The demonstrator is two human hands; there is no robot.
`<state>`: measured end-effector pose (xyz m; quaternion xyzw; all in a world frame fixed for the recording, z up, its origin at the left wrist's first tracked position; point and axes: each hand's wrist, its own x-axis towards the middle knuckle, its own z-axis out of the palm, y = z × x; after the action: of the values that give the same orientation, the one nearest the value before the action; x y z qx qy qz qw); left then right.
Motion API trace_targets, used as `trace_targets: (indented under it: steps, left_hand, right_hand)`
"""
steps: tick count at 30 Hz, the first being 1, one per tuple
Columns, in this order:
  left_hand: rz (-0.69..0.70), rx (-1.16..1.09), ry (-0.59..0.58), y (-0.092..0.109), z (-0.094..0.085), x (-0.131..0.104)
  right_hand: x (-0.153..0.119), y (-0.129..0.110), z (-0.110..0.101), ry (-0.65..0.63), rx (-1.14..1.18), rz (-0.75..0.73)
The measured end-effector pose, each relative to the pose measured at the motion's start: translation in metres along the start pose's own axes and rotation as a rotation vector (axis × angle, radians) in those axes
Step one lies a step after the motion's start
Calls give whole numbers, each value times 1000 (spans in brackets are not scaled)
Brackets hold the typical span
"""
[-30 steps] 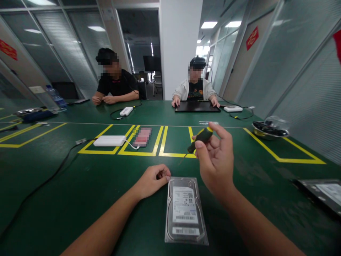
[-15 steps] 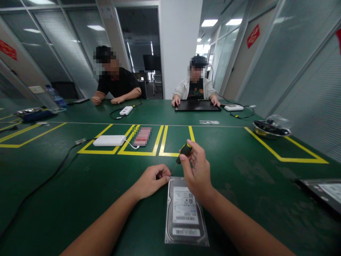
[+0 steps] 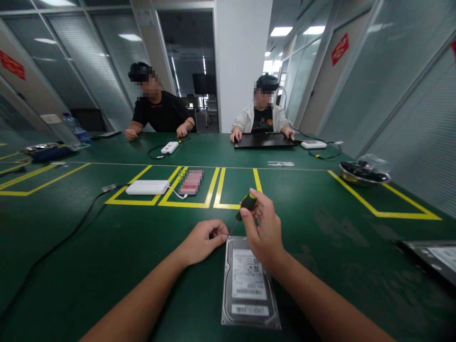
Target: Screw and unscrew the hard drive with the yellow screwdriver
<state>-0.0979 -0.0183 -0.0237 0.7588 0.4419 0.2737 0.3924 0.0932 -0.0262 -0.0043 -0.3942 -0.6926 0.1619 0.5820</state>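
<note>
A silver hard drive (image 3: 245,285) lies label up on the green table in front of me. My right hand (image 3: 263,228) grips a screwdriver (image 3: 248,203) by its dark green and yellow handle, over the drive's far end. The thin shaft slants down to the far left corner of the drive, where its tip meets my other fingers. There my left hand (image 3: 206,240) is closed, thumb and forefinger pinched together at the corner. Whatever sits between those fingertips is too small to make out.
Beyond my hands lie a white power bank (image 3: 147,187) and a blurred-out pink phone (image 3: 192,182) among yellow tape marks. At right are a metal bowl (image 3: 366,175) and another drive-like item (image 3: 434,259). Two people sit opposite; one holds a black panel (image 3: 265,140).
My hands, the screwdriver and the drive look almost unchanged. Across the table, the person in black has shifted an arm to the right and turned slightly.
</note>
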Motion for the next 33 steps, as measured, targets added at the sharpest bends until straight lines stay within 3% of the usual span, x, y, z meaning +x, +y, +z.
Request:
trace_targets:
  steps: [19,33]
  left_hand:
    - [11,21,13,1,2,1]
    - [-5,33,8,0,1,1]
  right_hand:
    - [-2,4,2,-8,-5,30]
    - [0,5,2,-43,30,-31]
